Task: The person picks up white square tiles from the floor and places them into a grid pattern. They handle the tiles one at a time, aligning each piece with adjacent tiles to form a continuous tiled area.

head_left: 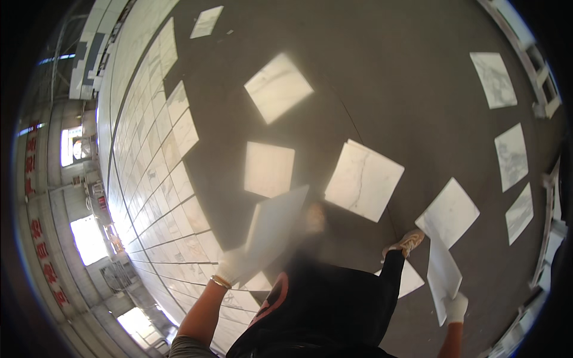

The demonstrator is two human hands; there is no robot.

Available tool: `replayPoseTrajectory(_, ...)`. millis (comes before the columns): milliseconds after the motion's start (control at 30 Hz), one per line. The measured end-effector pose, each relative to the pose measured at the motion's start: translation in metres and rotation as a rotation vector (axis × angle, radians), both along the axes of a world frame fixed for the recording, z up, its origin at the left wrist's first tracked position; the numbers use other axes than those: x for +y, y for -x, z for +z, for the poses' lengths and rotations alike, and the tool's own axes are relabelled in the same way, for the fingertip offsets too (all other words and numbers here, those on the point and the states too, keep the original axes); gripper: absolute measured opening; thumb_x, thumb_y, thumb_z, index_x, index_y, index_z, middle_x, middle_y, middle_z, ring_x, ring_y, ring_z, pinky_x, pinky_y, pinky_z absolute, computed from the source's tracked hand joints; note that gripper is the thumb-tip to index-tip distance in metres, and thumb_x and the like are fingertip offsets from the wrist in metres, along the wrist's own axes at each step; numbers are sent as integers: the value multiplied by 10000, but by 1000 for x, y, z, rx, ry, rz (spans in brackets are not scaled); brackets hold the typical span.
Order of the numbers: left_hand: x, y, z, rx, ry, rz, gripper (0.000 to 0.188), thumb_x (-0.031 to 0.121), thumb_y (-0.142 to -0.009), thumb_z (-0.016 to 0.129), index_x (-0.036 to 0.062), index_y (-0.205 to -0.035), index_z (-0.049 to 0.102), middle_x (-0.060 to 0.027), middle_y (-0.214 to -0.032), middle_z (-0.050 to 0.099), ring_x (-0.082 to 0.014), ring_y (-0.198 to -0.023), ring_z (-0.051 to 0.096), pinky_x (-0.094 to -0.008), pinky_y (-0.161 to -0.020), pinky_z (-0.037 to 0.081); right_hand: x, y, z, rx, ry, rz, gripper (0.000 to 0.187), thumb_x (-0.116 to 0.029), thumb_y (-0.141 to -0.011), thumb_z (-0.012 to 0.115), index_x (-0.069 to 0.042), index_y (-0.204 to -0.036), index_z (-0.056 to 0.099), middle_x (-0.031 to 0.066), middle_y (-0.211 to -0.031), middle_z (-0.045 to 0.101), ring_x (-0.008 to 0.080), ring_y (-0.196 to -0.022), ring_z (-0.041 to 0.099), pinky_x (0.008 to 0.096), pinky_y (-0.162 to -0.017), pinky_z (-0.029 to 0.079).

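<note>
My left hand (pixel 231 266), in a white glove, is closed on the edge of a pale marble tile (pixel 276 222), which tilts up in front of my body and looks slightly blurred. Out to the right, my white-gloved right hand (pixel 457 309) grips a second marble tile (pixel 443 269) by its lower edge, the tile standing on a slant. Beyond the left-hand tile a plain pale tile (pixel 270 168) lies on the grey floor (pixel 382 77). Close to my shoe (pixel 409 243) lies another tile (pixel 449 212), partly overlapped in view by the one in my right hand.
Rows of fitted marble tiles (pixel 158 179) stretch along the left. Loose tiles lie ahead, including a stacked veined one (pixel 365 182) and a tilted square (pixel 278 88). Several more, such as a grey-veined tile (pixel 493 80), lie at right, before racks (pixel 540 89) along the edge.
</note>
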State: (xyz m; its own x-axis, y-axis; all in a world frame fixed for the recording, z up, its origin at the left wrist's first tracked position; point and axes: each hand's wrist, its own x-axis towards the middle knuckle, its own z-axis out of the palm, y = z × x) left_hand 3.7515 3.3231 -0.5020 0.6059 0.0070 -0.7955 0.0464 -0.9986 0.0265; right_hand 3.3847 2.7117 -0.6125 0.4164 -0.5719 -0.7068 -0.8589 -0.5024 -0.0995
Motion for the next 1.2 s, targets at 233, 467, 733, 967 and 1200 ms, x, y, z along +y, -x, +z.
replayPoseTrajectory(233,165,65,33,161,33,268,624,456,-767,737,110,-1279,646,-228,-1122,717,-420,-1068,678,-505,-904,542,68,-9,142,414,-271,-169,526,-428,-888,750,-185,-1347,668,256,-1448,549,301,-1325,560,362,-1162,394)
replayPoseTrajectory(467,262,125,68,284,51,467,545,347,-762,745,82,-1235,689,-205,-1165,720,-371,-1118,683,-480,-952,542,153,-106,197,324,-23,337,571,-566,-910,668,-116,-1261,694,193,-1218,671,285,-1136,643,455,-955,498)
replayPoseTrajectory(733,294,122,89,184,-26,689,448,358,-773,703,50,-1093,754,-226,-1123,723,-391,-1084,695,-482,-932,559,192,-305,186,103,114,587,463,-459,-826,708,-71,-1077,731,220,-1016,704,367,-966,684,480,-818,534)
replayPoseTrajectory(967,277,52,130,136,-7,933,569,419,-693,797,69,-1138,734,-213,-1088,735,-399,-1038,703,-480,-878,568,186,-527,138,-18,137,910,383,-387,-774,730,-41,-936,763,243,-853,726,430,-828,715,499,-707,557)
replayPoseTrajectory(1200,253,-21,126,-99,110,1133,439,358,-783,776,111,-1142,723,-185,-1095,726,-395,-1001,690,-472,-840,564,273,-796,174,-159,-10,896,229,-158,-798,695,31,-911,758,219,-859,745,330,-760,730,437,-689,559)
